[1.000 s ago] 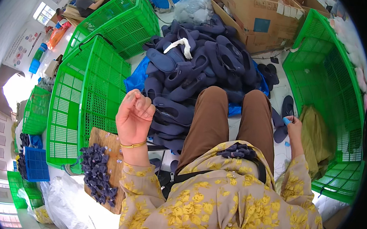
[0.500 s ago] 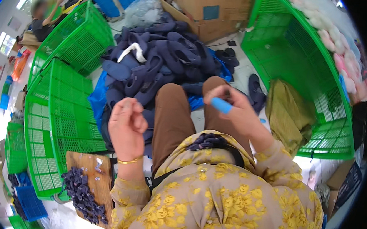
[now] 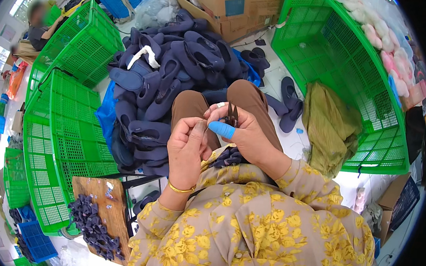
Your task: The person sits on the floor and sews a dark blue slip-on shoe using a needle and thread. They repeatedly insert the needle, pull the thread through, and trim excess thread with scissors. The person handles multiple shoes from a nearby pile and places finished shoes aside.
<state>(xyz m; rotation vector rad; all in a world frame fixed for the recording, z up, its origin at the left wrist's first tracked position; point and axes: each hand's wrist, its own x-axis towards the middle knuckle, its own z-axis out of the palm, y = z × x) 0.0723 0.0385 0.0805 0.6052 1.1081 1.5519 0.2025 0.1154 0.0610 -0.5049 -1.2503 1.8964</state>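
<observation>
My right hand is raised over my lap and grips small dark scissors, with a blue finger cover on one finger. My left hand is next to it, fingers curled and touching the right hand; whether it pinches anything is too small to tell. A gold bangle sits on the left wrist. A small dark piece lies in my lap under the hands. Beyond my knees a big pile of navy blue sandals covers the floor.
Green plastic crates stand at my left and a large one at my right. A wooden board with small dark blue pieces lies at lower left. An olive cloth, cardboard boxes and another person are farther off.
My right hand swung in from the far right to the middle and now meets my left hand above my lap. The view has tilted toward the right crate.
</observation>
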